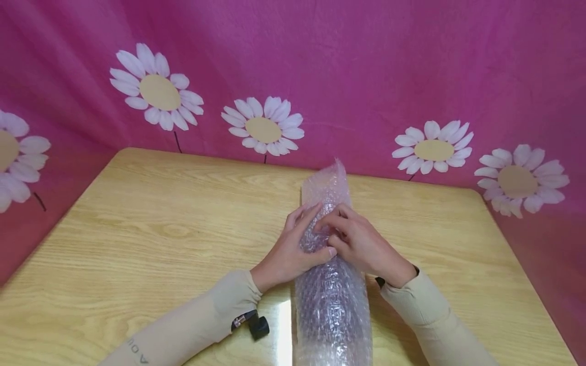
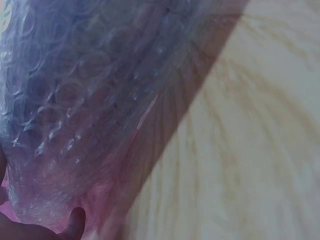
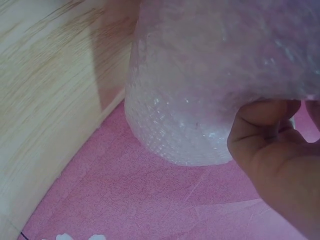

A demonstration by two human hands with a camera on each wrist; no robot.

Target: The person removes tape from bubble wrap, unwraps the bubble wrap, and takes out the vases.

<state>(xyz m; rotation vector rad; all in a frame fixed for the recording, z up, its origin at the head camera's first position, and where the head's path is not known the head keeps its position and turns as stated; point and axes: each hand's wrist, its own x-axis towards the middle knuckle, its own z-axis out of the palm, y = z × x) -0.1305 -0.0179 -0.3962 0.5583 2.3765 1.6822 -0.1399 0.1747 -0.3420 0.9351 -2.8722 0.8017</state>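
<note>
A long bundle in clear bubble wrap (image 1: 332, 310) lies lengthwise on the table, its loose flattened end (image 1: 326, 185) toward the back edge. What is inside stays hidden. My left hand (image 1: 288, 251) rests on the bundle from the left, fingers fairly straight and thumb laid across the top. From the right, my right hand (image 1: 363, 244) bends its fingers and pinches the wrap near the loose end. In the right wrist view the curled fingers (image 3: 267, 117) meet the edge of the bubble wrap (image 3: 185, 95). The left wrist view shows a fingertip (image 2: 76, 222) against the wrap (image 2: 70, 95).
The wooden table (image 1: 183, 218) spreads out on both sides of the bundle. Behind it hangs a magenta cloth (image 1: 348, 76) printed with white daisies. A black wrist mount (image 1: 258, 325) sticks out by the left sleeve, close to a bright reflection on the tabletop.
</note>
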